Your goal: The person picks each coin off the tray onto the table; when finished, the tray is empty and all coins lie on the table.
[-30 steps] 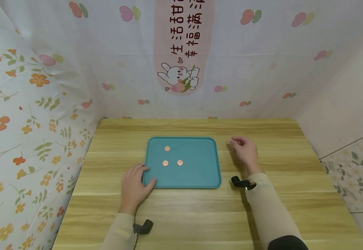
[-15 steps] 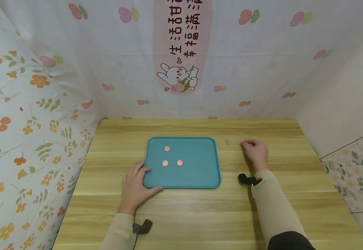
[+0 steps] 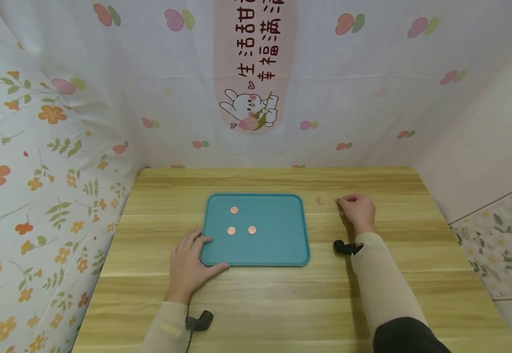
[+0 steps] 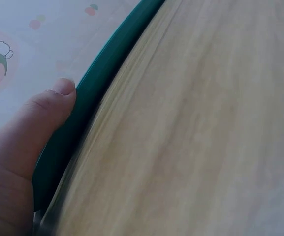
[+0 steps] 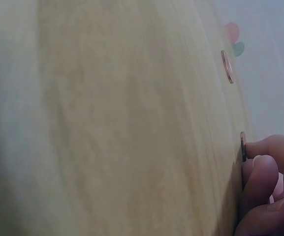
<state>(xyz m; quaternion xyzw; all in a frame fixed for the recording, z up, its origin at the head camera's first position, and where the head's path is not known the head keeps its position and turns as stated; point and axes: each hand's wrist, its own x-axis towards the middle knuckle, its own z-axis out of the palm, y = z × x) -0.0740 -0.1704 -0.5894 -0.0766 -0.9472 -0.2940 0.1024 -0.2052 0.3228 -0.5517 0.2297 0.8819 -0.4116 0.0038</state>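
Observation:
A teal tray (image 3: 278,245) lies on the wooden table, with three copper coins on it, one of them a coin (image 3: 234,210) near the back. My left hand (image 3: 190,267) rests spread at its front left corner, fingers over the left rim. In the left wrist view the thumb (image 4: 38,118) lies against the tray's side. To the right of the tray, my right hand (image 3: 359,213) has its fingertips on a coin (image 5: 243,146) at the table surface, its other fingers curled in. Another coin (image 3: 320,200) lies flat between that hand and the tray.
A white cloth (image 3: 348,88) with printed fruit hangs behind the table (image 3: 273,309), and a flowered cloth (image 3: 39,206) hangs at the left. A dark wrist camera (image 3: 346,247) sits on the right sleeve.
My right hand has left the coin beside the tray and moved right, where another coin now shows at its fingertips. The left thumb has stretched out along the tray's front edge.

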